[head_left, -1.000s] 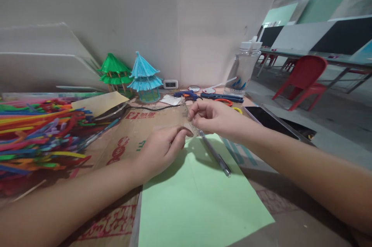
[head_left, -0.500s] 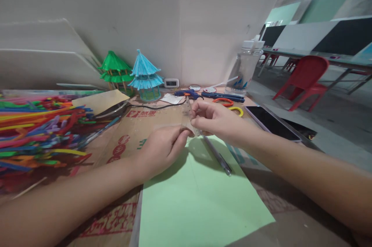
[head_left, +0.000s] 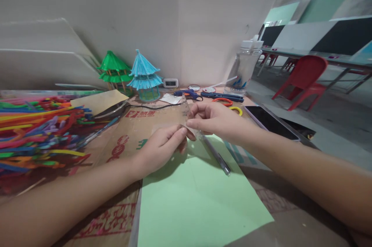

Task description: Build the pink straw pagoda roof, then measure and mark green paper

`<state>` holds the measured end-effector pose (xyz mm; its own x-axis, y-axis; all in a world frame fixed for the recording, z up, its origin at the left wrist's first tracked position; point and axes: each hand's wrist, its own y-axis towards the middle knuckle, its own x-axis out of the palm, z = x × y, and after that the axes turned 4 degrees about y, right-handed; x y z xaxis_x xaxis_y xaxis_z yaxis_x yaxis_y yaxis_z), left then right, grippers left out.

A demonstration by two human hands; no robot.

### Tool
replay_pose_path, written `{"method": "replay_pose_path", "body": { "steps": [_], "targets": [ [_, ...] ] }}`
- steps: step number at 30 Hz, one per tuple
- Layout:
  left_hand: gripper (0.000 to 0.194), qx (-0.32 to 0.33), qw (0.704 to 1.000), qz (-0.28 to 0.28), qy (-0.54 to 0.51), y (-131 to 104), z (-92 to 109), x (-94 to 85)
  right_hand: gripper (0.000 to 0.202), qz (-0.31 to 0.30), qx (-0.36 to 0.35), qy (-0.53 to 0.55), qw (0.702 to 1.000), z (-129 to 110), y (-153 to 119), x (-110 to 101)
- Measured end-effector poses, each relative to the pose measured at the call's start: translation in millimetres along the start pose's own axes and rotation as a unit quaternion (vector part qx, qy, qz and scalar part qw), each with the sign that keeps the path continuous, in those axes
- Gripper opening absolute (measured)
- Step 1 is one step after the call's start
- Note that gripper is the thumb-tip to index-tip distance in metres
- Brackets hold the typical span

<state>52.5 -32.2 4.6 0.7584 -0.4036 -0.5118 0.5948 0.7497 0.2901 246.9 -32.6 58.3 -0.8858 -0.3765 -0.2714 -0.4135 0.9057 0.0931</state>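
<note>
A clear plastic ruler (head_left: 185, 108) is held upright over the far end of the light green paper (head_left: 200, 200); my fingers hide most of its outline. My right hand (head_left: 207, 117) pinches it from the right with curled fingers. From the left, my left hand (head_left: 165, 144) has its thumb and fingers closed on the ruler's lower part, low above the paper. A grey pen (head_left: 219, 159) lies slantwise on the paper, below my right hand. A faint line shows on the paper.
Colourful pipe cleaners (head_left: 37, 134) are heaped at left. Behind stand a green model pavilion (head_left: 114, 68) and a blue one (head_left: 144, 72). A glue gun (head_left: 187, 94), orange-handled scissors (head_left: 222, 101), a phone (head_left: 270, 123) and a bottle (head_left: 244, 66) lie or stand beyond my right hand.
My right hand and the ruler have shifted slightly left. The left hand has turned a little, showing more of its fingers under the thumb. Paper and pen lie as before.
</note>
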Motion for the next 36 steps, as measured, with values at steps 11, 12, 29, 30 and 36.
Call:
{"method": "replay_pose_path", "body": {
  "steps": [11,12,29,30,36],
  "targets": [
    [0.041,-0.032,0.994,0.022,-0.098,8,-1,-1.8,0.035,0.107,-0.111,-0.200,0.968,-3,-2,-5],
    [0.044,-0.042,0.988,0.031,-0.145,10,0,-3.6,0.034,0.117,-0.117,-0.193,0.967,-5,-2,-9],
    [0.022,0.121,0.941,0.090,0.304,-36,36,-39.1,0.029,-0.139,0.030,-0.273,0.951,-1,-44,7],
    [0.022,0.168,0.925,0.042,0.338,-44,36,-33.1,0.028,-0.148,0.026,-0.273,0.950,4,-43,11],
    [0.026,0.186,0.884,-0.100,0.416,-73,19,6.1,0.029,-0.039,-0.107,-0.405,0.907,30,-39,1]
  ]
}}
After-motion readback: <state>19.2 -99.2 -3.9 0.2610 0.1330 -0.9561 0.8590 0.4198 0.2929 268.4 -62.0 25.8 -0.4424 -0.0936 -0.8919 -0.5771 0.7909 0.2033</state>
